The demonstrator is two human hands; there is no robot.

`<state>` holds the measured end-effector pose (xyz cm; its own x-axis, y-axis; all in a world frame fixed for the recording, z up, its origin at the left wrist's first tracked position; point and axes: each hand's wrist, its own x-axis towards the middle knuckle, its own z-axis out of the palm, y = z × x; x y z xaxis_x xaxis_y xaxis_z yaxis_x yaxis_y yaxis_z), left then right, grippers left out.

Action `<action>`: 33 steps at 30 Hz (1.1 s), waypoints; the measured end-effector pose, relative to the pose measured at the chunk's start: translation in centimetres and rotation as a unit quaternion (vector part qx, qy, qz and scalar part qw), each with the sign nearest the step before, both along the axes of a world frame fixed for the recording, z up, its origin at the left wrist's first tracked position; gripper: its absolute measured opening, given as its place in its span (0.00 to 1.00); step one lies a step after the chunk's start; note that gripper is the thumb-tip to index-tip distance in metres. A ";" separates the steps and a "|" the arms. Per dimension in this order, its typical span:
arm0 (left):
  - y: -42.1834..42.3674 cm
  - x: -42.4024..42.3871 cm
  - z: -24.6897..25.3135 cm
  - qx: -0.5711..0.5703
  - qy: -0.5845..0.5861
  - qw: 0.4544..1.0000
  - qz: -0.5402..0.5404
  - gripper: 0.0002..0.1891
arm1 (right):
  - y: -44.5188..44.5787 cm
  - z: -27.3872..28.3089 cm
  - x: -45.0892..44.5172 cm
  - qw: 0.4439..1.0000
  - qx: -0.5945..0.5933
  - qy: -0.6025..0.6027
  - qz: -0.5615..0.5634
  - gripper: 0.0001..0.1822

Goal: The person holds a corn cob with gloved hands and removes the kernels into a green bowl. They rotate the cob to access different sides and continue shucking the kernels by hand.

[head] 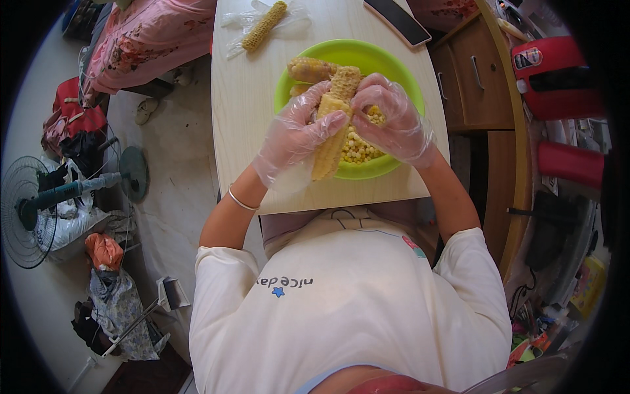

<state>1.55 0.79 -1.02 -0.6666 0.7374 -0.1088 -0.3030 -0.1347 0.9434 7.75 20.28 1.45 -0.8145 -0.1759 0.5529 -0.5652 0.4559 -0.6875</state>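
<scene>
My left hand (300, 135), in a clear plastic glove, grips a partly stripped corn cob (332, 138) tilted over the basin. Kernels remain on the cob's lower part; its upper end shows bare pits. At the cob's right side, the thumb and fingertips of my gloved right hand (391, 118) curl inward and pinch at its edge. Below both hands is a lime-green plastic basin (379, 51) with loose yellow and pale corn kernels (362, 147) in it. Another corn cob (311, 70), still bearing kernels, lies at the basin's left; part of one more shows behind my left hand.
A stripped cob (264, 27) rests on crumpled clear plastic (295, 22) at the far left of the pale wooden table (241, 123). A dark phone-like slab (397, 22) lies far right. Drawers (477, 81) stand right of the table; a floor fan (34, 207) is left.
</scene>
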 end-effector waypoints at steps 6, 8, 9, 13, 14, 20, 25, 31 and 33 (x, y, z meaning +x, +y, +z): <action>0.2 0.5 1.1 0.019 -0.046 0.999 0.022 0.36 | 0.0 -0.4 0.1 1.000 0.001 0.002 0.009 0.13; 0.2 0.4 1.0 0.026 -0.053 0.998 0.020 0.36 | -0.2 -0.5 0.1 1.000 -0.024 -0.010 0.004 0.13; 0.2 0.4 1.1 0.024 -0.051 0.998 0.017 0.36 | -0.2 -0.7 0.2 0.998 -0.055 -0.022 0.007 0.13; 0.1 0.4 1.4 0.017 -0.057 0.998 0.024 0.37 | -0.7 -1.4 0.3 0.991 -0.130 -0.040 -0.014 0.12; 0.1 0.5 1.4 0.016 -0.063 0.997 0.031 0.37 | -0.9 -1.5 0.4 0.989 -0.137 -0.036 -0.027 0.12; 0.1 0.5 1.6 0.040 -0.083 0.995 0.027 0.37 | 0.0 -0.9 0.0 0.998 -0.017 0.058 0.027 0.20; 0.1 0.4 1.6 0.044 -0.091 0.995 0.016 0.37 | -0.3 -0.9 0.0 0.997 0.012 0.078 0.001 0.21; 0.0 0.1 1.0 0.016 -0.050 0.999 -0.005 0.35 | -0.2 -0.6 -0.1 0.999 -0.002 0.035 0.017 0.18; 0.0 -0.1 0.6 0.011 -0.028 0.999 -0.013 0.35 | -0.1 -0.6 0.0 0.999 -0.027 0.007 0.026 0.16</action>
